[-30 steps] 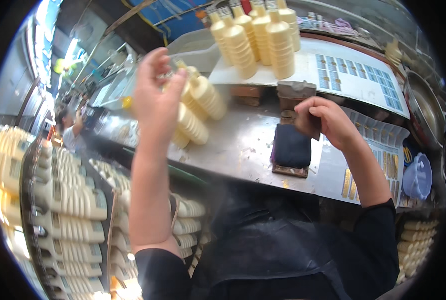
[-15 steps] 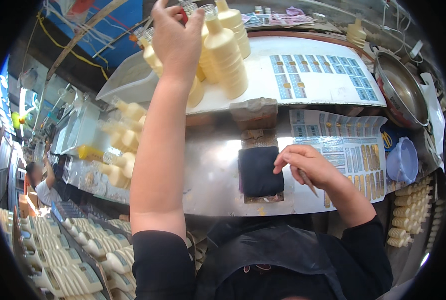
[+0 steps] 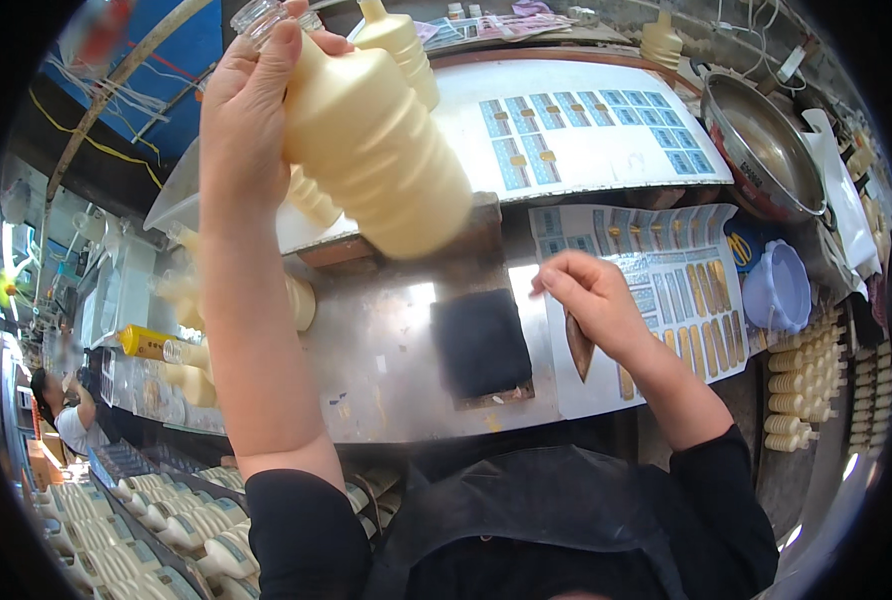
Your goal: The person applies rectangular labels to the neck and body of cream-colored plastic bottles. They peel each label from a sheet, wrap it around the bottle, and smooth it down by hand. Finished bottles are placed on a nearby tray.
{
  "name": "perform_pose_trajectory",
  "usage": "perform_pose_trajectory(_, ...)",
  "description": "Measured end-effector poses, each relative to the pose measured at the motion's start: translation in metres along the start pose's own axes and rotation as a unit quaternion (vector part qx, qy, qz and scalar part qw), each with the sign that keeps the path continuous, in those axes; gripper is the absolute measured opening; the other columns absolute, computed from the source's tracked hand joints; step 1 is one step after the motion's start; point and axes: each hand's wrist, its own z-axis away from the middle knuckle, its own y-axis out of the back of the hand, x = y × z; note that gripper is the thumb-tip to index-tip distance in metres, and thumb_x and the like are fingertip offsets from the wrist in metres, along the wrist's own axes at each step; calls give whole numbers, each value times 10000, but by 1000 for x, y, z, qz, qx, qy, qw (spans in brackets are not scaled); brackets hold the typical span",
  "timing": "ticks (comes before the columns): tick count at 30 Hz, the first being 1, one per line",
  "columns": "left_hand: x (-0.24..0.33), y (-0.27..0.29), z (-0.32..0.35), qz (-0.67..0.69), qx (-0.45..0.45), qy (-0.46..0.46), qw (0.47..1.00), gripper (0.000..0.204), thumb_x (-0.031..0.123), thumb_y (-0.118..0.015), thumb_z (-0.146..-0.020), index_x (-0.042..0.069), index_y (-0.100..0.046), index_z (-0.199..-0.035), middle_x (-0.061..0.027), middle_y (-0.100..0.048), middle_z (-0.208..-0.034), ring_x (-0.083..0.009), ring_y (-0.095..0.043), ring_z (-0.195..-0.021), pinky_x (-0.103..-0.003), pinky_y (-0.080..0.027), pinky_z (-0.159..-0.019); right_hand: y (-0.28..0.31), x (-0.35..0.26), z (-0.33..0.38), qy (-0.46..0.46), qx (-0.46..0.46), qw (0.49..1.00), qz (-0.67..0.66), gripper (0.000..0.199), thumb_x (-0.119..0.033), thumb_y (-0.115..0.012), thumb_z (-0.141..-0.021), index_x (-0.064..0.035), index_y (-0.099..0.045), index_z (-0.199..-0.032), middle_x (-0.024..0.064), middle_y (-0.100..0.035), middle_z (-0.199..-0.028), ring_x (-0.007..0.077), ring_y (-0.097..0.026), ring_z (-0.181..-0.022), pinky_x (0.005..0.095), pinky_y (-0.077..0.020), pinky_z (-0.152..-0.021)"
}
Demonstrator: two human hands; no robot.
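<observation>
By its neck, a cream ribbed bottle [image 3: 376, 150] with a clear threaded mouth is gripped in my left hand [image 3: 241, 130]. The bottle hangs tilted above the back of the metal worktop [image 3: 366, 370], its base toward the middle. My right hand [image 3: 596, 300] is closed around a slim brown pointed tool [image 3: 579, 352], tip downward. That hand hovers between a black cloth-covered pad [image 3: 481, 340] and a sheet of blue and gold labels [image 3: 666, 265]. Cut blue labels [image 3: 549, 112] lie in rows on the raised white board [image 3: 446, 155] behind.
More cream bottles [image 3: 401, 48] stand on the board and lie at the left. A metal basin [image 3: 766, 140] and lilac bucket [image 3: 778, 285] are at the right. Labelled bottles [image 3: 101, 530] fill the lower left. Another person [image 3: 71, 415] is far left.
My left hand has lifted a bottle from the group on the board and brought it nearer, tilted. My right hand stays near the pad with the pointed tool.
</observation>
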Motion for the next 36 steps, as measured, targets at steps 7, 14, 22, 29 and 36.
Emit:
perform_pose_trajectory(7, -57, -44, 89, 155, -72, 223, 960, 467, 247, -561, -1079, -24, -492, -1452, -139, -704, -1113, -204, -704, -960, -341, -599, -848, -40, -6, -13, 6, -93, 991, 92, 702, -192, -739, -873, 34, -452, -1473, 163, -666, -1285, 130, -685, -962, 290, -550, -838)
perform_pose_trajectory(14, -101, -62, 196, -54, 71, 193, 977, 748, 206, -690, -961, -35, -325, -1567, -214, -459, -1514, -277, -491, -1376, -387, -408, -1141, -48, 45, -20, -111, -56, 990, -63, 575, -266, -696, -961, 54, -509, -1401, 156, -695, -1209, 180, -679, -1082, 325, -543, -936)
perform_pose_trajectory(22, -89, -91, 241, -56, 58, 297, 952, 1052, 184, -769, -821, 83, -123, -1645, -235, -466, -1500, -325, -553, -1317, -405, -448, -1111, -43, 53, 5, -44, 92, 995, 20, 453, -297, -643, -1000, 1, -623, -1340, 146, -735, -1093, 208, -703, -969, 351, -555, -871)
perform_pose_trajectory(29, -90, -94, 252, -99, 67, 275, 954, 987, 244, -753, -870, 15, -163, -1628, -255, -407, -1546, -352, -460, -1393, -421, -358, -1171, 29, 75, 130, -3, 166, 902, 399, 173, -169, -715, -914, -43, -758, -1025, 141, -718, -852, 293, -711, -735, 359, -554, -654)
perform_pose_trajectory(36, -104, -93, 259, -65, 81, 246, 964, 939, 330, -732, -918, -28, -208, -1609, -241, -375, -1567, -334, -422, -1416, -418, -312, -1192, 27, 93, 191, 110, 157, 831, 523, 206, -56, -746, -844, -53, -722, -1048, 73, -680, -881, 253, -693, -720, 354, -558, -608)
